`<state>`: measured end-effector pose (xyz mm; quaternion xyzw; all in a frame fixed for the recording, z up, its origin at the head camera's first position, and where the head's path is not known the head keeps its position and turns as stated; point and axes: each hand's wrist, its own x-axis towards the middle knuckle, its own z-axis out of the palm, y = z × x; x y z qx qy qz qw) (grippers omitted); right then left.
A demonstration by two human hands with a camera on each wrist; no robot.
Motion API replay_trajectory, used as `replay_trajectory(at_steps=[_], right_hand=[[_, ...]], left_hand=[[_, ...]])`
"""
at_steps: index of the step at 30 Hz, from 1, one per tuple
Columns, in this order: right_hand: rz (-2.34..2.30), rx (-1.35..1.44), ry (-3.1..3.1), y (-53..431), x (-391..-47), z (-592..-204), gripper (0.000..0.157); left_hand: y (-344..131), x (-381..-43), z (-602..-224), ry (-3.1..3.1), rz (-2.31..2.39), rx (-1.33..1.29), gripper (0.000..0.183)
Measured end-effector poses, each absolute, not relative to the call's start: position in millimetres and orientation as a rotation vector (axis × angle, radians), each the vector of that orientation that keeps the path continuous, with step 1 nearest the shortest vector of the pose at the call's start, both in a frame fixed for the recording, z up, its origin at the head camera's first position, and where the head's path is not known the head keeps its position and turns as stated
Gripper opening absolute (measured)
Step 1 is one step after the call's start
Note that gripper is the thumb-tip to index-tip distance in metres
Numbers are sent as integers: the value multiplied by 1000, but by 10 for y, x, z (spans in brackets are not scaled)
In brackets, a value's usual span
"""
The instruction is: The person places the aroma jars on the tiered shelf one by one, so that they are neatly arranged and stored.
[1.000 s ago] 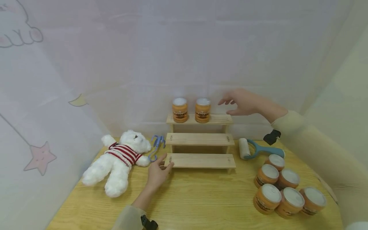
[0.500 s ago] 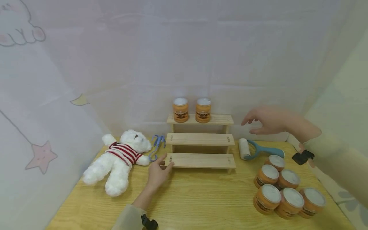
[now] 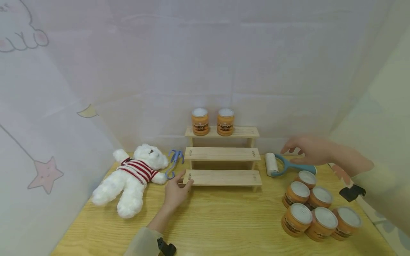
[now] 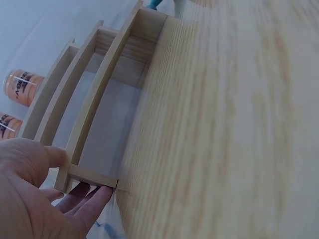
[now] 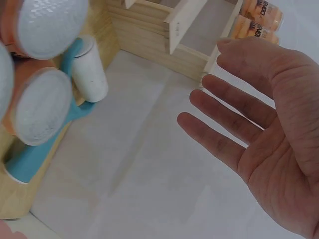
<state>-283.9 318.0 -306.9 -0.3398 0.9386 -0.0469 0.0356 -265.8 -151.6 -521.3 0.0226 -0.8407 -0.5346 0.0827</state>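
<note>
A three-tier wooden shelf [image 3: 222, 154] stands at the back of the table. Two orange jars with pale lids, the left jar [image 3: 200, 122] and the right jar [image 3: 225, 122], sit upright on its top tier. My left hand [image 3: 175, 193] holds the left end of the bottom tier; in the left wrist view the thumb lies on the board and fingers reach round its end support. My right hand [image 3: 315, 151] hovers above the lint roller, fingers loosely spread and holding nothing. Several more orange jars [image 3: 301, 215] are grouped upright at the table's right, below that hand.
A blue-handled lint roller [image 3: 299, 168] lies right of the shelf, behind the jar group. On the left are a white teddy bear [image 3: 136, 177] in a striped sweater and a blue hook [image 3: 174, 163]. A pale cloth wall [image 3: 166, 64] rises behind the table.
My right hand has moved right and down, away from the shelf's top tier toward the jar group. The left hand, shelf and jars have stayed put.
</note>
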Motion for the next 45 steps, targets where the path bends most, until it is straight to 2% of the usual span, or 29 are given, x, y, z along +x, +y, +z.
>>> replay_trajectory(at_steps=[13,21,29,45], right_hand=[[-289,-1134,2809,3409,-2634,-3456,31],[-218,-1194,2814,3420,-2541,-3644,27],[-302,-1088,2704,3390,-2464,-3752,24],[-158,-1134,2781,3323,-2485,-3999,28]], left_hand=[[-1514,-2644,-5210,-2519,-1603,78,61],[-1524,-2681,-5217,-2529,-1581,86,63],[-1523,-2671,-5215,-2532,-1591,89,62],[-1520,-2656,-5204,-2536,-1582,69,60]])
